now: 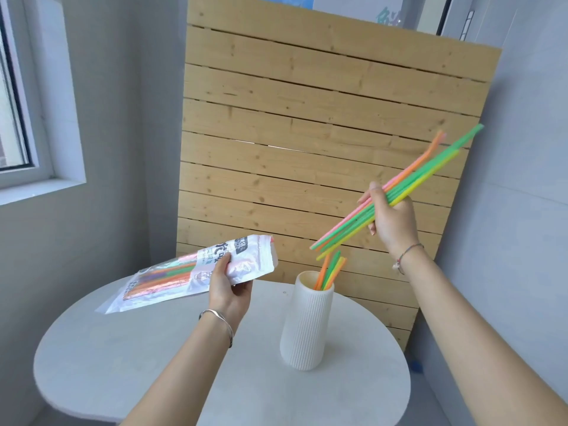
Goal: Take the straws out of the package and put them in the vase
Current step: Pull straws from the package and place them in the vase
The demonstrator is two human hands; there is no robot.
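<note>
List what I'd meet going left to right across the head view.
window → straw package, gripped by the left hand → ribbed white vase → right hand gripping a bundle of straws

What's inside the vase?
Orange, green and yellow straws lean out of the vase mouth. Its opaque wall hides their lower ends and anything else inside.

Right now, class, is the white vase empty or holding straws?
Not empty: the vase holds several straws, orange, green and yellow, poking above its rim.
</note>
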